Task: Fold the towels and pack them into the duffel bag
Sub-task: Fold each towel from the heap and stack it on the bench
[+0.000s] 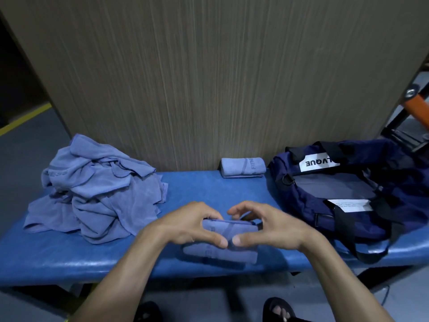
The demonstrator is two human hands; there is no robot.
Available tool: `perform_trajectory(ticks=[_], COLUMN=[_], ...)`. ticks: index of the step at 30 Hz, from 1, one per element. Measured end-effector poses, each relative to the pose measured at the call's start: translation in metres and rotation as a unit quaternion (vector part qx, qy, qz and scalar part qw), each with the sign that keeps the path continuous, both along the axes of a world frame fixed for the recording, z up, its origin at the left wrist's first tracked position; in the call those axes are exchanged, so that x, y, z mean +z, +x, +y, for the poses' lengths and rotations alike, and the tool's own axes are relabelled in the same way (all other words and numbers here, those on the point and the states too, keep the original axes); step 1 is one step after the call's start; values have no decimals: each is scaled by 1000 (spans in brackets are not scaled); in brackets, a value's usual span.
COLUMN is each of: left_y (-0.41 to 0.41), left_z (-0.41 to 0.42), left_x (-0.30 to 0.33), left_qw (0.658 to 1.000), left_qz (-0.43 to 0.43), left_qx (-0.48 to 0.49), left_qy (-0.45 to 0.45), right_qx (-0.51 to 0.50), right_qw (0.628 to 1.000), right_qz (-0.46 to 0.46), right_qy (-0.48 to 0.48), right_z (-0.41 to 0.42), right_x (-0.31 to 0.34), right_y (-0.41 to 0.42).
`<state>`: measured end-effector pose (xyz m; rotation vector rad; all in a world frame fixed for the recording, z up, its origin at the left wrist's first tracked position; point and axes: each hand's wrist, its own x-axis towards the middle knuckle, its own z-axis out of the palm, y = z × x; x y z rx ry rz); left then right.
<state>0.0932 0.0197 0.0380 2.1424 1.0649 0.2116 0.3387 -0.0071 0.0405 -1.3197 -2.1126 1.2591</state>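
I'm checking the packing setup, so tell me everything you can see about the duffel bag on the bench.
The duffel bag is dark navy, of soft fabric, lying slumped at the right end of the blue bench with its top open, showing a grey lining with no towel visible inside. It has black straps, one hanging over the bench's front edge, a white label with black letters seen upside down, and a second white tag with small print. Neither hand touches it.

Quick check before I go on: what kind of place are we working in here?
Probably a gym or locker room. A padded blue bench stands against a wood-grain panel, a heap of matching towels printed with part of "FITNESS" lies on it, and orange-and-black equipment shows at far right.
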Motion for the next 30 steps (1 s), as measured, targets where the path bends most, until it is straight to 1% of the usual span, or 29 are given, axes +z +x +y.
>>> perform_trajectory(ticks=[2,4,6,8,10,11,14,16,18,20,21,22,23,24,25,26,27,28,29,30], left_y=[10,14,10,2,-4,-3,4,9,12,14,14,16,18,22,28,35,42,47,50,51], left_z=[11,26,42,55,65,68,79,85,94,103,106,109,110,112,113,114,115,117,119,123], left_x=[-1,-2,-3,-5,-6,-5,-3,-6,-11,-15,-16,-16,-16,-18,-21,-25,-27,-30,-31,-34], left_qw=[1000,1000,999,996,990,989,988,981,966,938,917,892,866,844,830,823,818,810,798,786], left_qz=[-1,-10,-32,-81,-124,-132,-146,-181,-231,-283,-312,-342,-372,-395,-404,-405,-410,-422,-439,-452], left_qx=[-5,4,26,46,62,64,54,69,115,195,247,296,330,343,339,328,323,328,342,358], left_qy=[2,11,7,-8,-9,-6,1,13,24,37,29,3,-47,-115,-180,-225,-242,-242,-233,-223], right_qx=[40,37,21,10,4,7,13,0,-16,-55,-90,-133,-180,-230,-274,-306,-325,-337,-343,-346], right_qw=[997,991,988,988,991,992,997,999,999,996,988,973,951,925,896,868,842,821,808,806], right_qz=[-67,-128,-151,-154,-136,-125,-80,-45,-10,66,121,180,239,288,330,370,405,430,443,441], right_qy=[-3,10,21,16,-2,-4,13,32,41,0,-28,-56,-80,-96,-112,-129,-147,-165,-181,-190], right_z=[9,21,37,50,60,64,75,85,97,107,113,118,123,128,133,138,143,147,150,153], right_x=[-6,-11,-13,-13,-15,-14,-13,-14,-17,-17,-16,-15,-14,-13,-14,-14,-15,-16,-17,-17], right_y=[-8,-14,-11,-8,-8,-11,-20,-26,-29,-30,-29,-29,-28,-28,-27,-27,-27,-27,-27,-26])
